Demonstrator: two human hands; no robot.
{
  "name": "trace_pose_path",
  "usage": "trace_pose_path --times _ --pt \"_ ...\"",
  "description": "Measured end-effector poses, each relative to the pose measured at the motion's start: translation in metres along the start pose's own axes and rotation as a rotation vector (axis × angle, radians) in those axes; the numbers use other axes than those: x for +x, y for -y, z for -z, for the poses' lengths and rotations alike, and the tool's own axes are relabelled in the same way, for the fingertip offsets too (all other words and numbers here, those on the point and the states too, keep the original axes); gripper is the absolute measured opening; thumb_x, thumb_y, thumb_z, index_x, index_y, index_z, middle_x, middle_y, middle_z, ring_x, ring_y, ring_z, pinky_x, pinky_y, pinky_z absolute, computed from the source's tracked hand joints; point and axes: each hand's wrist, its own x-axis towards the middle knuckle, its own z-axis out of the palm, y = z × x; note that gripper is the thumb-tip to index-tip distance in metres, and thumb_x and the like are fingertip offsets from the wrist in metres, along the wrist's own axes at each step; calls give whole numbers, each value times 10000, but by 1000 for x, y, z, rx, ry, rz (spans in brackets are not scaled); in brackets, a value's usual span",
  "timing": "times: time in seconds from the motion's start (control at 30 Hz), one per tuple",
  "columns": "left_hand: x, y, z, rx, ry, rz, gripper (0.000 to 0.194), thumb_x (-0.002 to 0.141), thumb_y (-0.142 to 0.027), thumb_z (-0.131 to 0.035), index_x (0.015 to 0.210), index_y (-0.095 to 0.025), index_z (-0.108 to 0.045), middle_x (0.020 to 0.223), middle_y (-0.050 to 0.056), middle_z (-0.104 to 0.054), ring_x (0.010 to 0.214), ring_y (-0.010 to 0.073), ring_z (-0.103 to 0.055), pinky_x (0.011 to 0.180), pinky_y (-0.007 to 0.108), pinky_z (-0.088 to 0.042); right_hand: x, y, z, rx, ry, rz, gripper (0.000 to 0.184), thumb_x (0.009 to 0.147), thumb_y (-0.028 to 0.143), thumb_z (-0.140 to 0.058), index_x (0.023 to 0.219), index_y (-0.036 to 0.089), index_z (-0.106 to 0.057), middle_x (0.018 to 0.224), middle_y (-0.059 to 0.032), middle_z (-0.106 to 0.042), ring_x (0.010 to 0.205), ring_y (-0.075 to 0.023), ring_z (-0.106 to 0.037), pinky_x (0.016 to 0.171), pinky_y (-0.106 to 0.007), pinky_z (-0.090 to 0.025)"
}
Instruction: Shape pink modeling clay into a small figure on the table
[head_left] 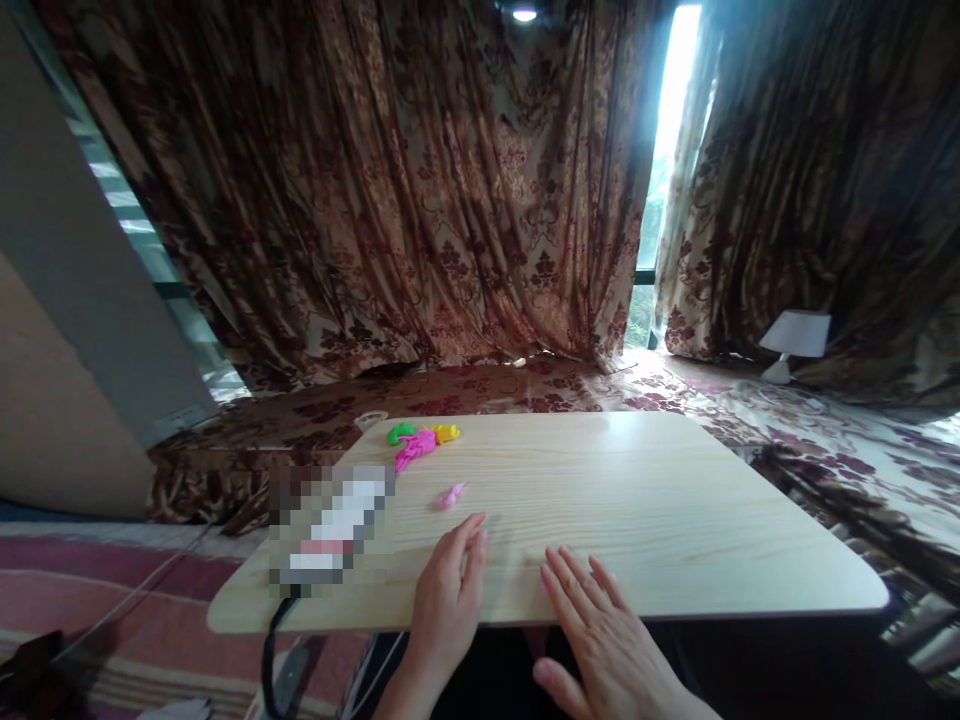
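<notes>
Pale pink toy piece point(451, 495) is lying on the light wood-grain table point(675, 500), left of its middle, just beyond the fingertips of the left hand point(450, 575) and apart from them; the left hand is pointing forward over the near edge, fingers extending loosely together, its grip released; the right hand point(592, 620) is spreading palm down over the same edge, thumb standing apart, its grip likewise released, though its palm is facing away from view; near the far left corner a hot-pink toy point(418, 447) is sitting between a green toy point(400, 433) and a yellow toy point(447, 433), the three bunching closely; along the left edge a pixelated white object point(341, 530) is lying, a black cord point(268, 650) hanging from it; behind, patterned curtains point(450, 200) are hanging, and a white table lamp point(796, 335) is standing at the right.
</notes>
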Motion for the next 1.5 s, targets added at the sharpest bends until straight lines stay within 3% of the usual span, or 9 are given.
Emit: trace_pose_path --times 0.27,0.33,0.53,0.6,0.87,1.1,1.17,1.4,1.5 --pt "5 6 -1 -40 22 44 365 898 -411 -378 1163 -215 -533 1158 78 -636 1093 211 -578 951 371 -446 83 -28 17 37 -27 -241 657 925 547 -250 1384 90 -357 1450 -143 -286 1353 -279 -220 1094 -502 -153" --pt "5 8 -1 -44 17 44 366 896 -413 -382 1164 -215 -534 1162 82 -634 1094 214 -577 952 375 -445 76 -26 15 37 -33 -219 654 921 555 -259 1390 108 -351 1450 -128 -292 1356 -270 -213 1099 -492 -150" --pt "1 3 0 -36 10 22 350 897 -389 -393 1161 -215 -544 1153 88 -641 1100 221 -576 969 398 -428 1 -3 -5 46 16 -6 701 893 583 -314 1444 164 -201 1486 -90 -131 1368 -279 -152 1096 -509 -164" --pt "1 0 1 -32 4 8 343 896 -377 -401 1155 -211 -552 1140 90 -649 1090 224 -584 961 400 -436 -1 0 -4 37 3 -16 685 900 571 -312 1445 173 -197 1489 -81 -131 1370 -272 -150 1100 -501 -158" --pt "2 -1 2 -27 -25 -1 326 892 -358 -418 1135 -204 -573 1136 89 -653 1041 219 -613 904 371 -480 92 -27 14 8 -7 -256 657 927 542 -247 1386 83 -352 1454 -139 -284 1359 -274 -204 1092 -498 -148" --pt "0 -2 1 -35 -19 1 324 901 -347 -407 1151 -205 -556 1139 82 -647 1072 208 -593 935 364 -455 11 3 2 20 -3 -36 674 909 556 -308 1439 149 -221 1488 -97 -152 1370 -280 -152 1099 -504 -154" --pt "-1 -3 1 -35 -20 -1 325 901 -345 -406 1154 -207 -555 1150 82 -642 1073 208 -593 926 358 -461 2 8 3 13 -3 -30 671 909 549 -320 1438 149 -225 1489 -99 -145 1368 -288 -155 1094 -510 -167" --pt "1 -1 2 -46 -16 11 337 901 -352 -401 1152 -192 -559 1144 93 -647 1017 203 -620 905 349 -468 96 -27 11 -5 -24 -242 661 929 535 -254 1377 62 -364 1443 -158 -301 1351 -284 -226 1086 -489 -170" --pt "1 0 2 -62 -16 19 343 904 -357 -394 1162 -190 -548 1151 98 -641 1013 203 -618 901 349 -467 100 -30 9 -2 -19 -248 661 927 538 -256 1382 70 -356 1444 -149 -306 1352 -283 -222 1085 -492 -167"
